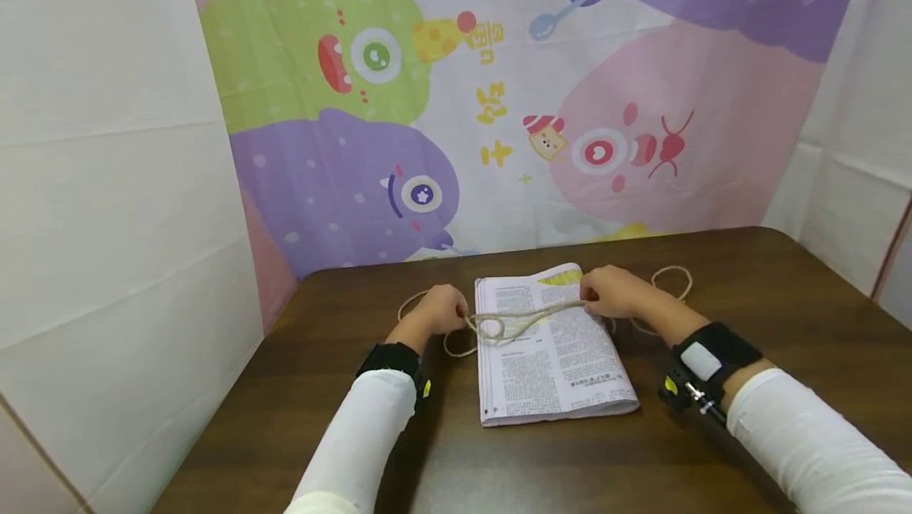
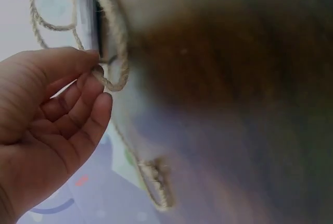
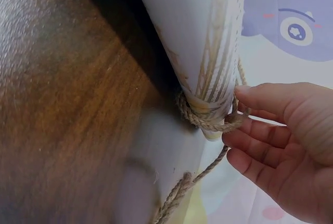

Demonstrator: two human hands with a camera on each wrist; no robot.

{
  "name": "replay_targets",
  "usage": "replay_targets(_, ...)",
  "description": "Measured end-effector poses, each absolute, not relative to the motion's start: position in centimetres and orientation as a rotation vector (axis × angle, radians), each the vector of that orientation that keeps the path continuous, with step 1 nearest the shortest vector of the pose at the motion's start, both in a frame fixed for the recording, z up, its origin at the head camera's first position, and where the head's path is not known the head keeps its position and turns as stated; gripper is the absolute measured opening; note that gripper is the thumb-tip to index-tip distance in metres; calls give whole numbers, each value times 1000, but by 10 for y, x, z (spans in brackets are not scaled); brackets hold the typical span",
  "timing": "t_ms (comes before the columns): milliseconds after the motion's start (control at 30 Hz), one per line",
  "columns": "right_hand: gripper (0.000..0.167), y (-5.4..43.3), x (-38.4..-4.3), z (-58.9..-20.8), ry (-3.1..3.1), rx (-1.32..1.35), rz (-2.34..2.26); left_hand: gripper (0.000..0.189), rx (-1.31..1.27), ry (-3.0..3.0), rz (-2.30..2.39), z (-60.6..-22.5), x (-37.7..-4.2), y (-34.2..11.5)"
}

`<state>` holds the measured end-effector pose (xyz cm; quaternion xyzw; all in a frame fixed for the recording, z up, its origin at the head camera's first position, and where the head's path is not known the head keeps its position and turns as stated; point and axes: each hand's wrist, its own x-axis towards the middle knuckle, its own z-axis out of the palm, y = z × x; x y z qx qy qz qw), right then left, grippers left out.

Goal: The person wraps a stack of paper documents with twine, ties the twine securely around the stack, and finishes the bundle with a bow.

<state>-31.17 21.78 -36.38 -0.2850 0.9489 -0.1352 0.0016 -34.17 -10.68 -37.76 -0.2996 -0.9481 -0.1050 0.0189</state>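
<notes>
A folded newspaper stack [image 1: 534,375] lies on the table, with a beige twine rope [image 1: 530,313] stretched across its upper part. Over the paper's left side the rope forms a small loop. My left hand [image 1: 440,310] pinches the rope at the left edge; in the left wrist view, a bend of rope [image 2: 122,57] hangs past its thumb and fingertips. At the opposite edge, my right hand [image 1: 613,292] pinches the rope between thumb and fingers. The right wrist view shows rope [image 3: 205,122] wrapping round the newspaper's folded side [image 3: 200,36]. The stack's underside is hidden.
Loose rope curls on the brown table [image 1: 492,470] beyond both sides of the paper. A cartoon-printed cloth [image 1: 499,205] hangs behind the table's back edge, and white sheeting [image 1: 121,205] covers the left side.
</notes>
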Motion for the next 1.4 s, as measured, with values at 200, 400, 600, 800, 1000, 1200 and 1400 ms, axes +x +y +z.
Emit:
replay_targets(200,9,218,-304,-362,3045,-945,-425,8,-863,-2978,-670,-367,-332,-111)
replay_targets(400,8,198,-289,-348,3039,-1109,-569,21,-693,-2912,-1514,-358,-324,-105)
replay_targets(600,5,169,-277,-340,3016,-1328,-643,15,-618,-2672,-2133,-355,-316,-95)
replay_targets(800,4,171,-279,-342,3060,-1211,-647,20,-760,-2694,-1811,-359,-308,-95)
replay_targets(1000,4,208,-295,-355,3089,-966,-729,13,-753,-2640,-1358,-371,-304,-99)
replay_targets(1200,7,255,-306,-365,3105,-772,-670,15,-579,-2477,-1706,-377,-303,-115)
replay_targets(1400,17,288,-309,-375,2997,-656,-438,19,-367,-1954,-2546,-366,-303,-148)
